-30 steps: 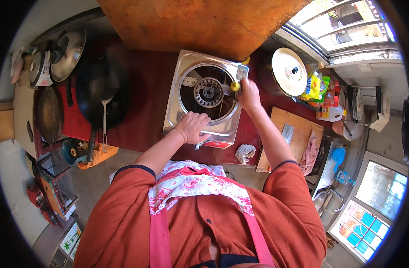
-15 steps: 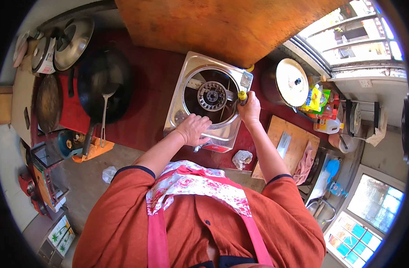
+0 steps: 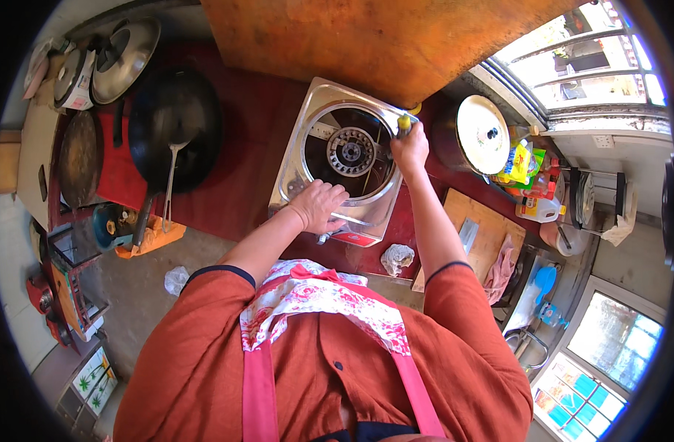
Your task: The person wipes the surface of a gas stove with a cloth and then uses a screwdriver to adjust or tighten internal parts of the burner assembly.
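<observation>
A steel single-burner gas stove (image 3: 296, 144) stands on the dark red counter, with its round burner (image 3: 351, 152) uncovered. My left hand (image 3: 315, 206) rests on the stove's front-left rim, fingers apart and slightly bent, thumb toward the front edge. My right hand (image 3: 409, 149) is closed around a small yellow-handled tool (image 3: 404, 125) at the stove's right rim. The tool's working end is too hidden to make out. A crumpled pale cloth (image 3: 397, 259) lies in front of the stove, to the right.
A black wok (image 3: 164, 125) with a ladle sits left, near lids (image 3: 123, 59). To the right are a lidded pot (image 3: 481, 132), bottles and packets (image 3: 536, 206), and a cutting board (image 3: 455, 214) with a cleaver (image 3: 468, 236). A wooden panel (image 3: 366, 37) stands behind, beside a window.
My right hand and the yellow-handled tool have moved up along the right rim since half a second ago. My left hand stays on the front rim. The view has shifted slightly.
</observation>
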The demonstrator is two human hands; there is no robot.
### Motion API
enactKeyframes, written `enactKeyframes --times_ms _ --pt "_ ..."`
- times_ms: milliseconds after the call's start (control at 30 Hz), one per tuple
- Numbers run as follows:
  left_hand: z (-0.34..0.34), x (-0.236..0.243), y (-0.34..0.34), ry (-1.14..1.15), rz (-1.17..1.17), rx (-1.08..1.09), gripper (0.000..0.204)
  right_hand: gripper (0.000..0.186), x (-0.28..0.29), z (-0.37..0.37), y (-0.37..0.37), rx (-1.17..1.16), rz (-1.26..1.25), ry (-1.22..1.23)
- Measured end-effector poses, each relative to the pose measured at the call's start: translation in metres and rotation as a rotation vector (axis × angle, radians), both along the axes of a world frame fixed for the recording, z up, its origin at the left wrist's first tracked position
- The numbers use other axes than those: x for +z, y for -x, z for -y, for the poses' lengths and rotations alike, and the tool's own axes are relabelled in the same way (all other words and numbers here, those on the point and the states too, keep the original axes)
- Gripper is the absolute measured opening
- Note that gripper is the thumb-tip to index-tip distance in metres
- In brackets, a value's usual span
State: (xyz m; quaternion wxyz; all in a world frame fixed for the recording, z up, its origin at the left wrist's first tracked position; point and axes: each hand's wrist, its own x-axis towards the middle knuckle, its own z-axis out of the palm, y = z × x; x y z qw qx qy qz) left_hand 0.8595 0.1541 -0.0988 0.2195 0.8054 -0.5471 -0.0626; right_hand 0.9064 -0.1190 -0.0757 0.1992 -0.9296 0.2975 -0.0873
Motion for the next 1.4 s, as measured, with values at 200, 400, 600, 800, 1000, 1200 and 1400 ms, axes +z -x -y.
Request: enactKeyframes --times_ms 200,400,600,800,1000,1200,1400 --pt "-0.002 -0.004 0.0 0.028 0.049 0.026 0.061 0.03 0.009 -0.017 0.049 0.027 -0.111 -0.073" --pt "-0.002 -0.001 0.0 0.025 0.049 -0.008 0.062 0.033 -0.003 0.009 0.002 0.078 0.053 -0.006" --pt "-0.003 -0.003 0.0 -0.014 -0.019 0.01 0.064 0.031 0.019 -0.018 0.074 0.148 -0.155 -0.15" --pt "-0.002 0.0 0.0 -0.004 -0.014 0.008 0.063 0.031 0.007 -0.01 0.07 0.218 -0.041 -0.06" --pt "-0.001 -0.002 0.0 0.039 0.023 -0.008 0.064 0.027 -0.008 0.019 0.032 0.302 0.116 0.013" --pt "-0.002 -0.003 0.001 0.03 0.07 0.018 0.064 0.038 0.015 -0.055 0.149 0.372 -0.075 -0.184" --pt "-0.002 -0.003 0.002 0.056 0.065 0.003 0.063 0.039 0.005 0.004 0.08 0.411 0.055 -0.002"
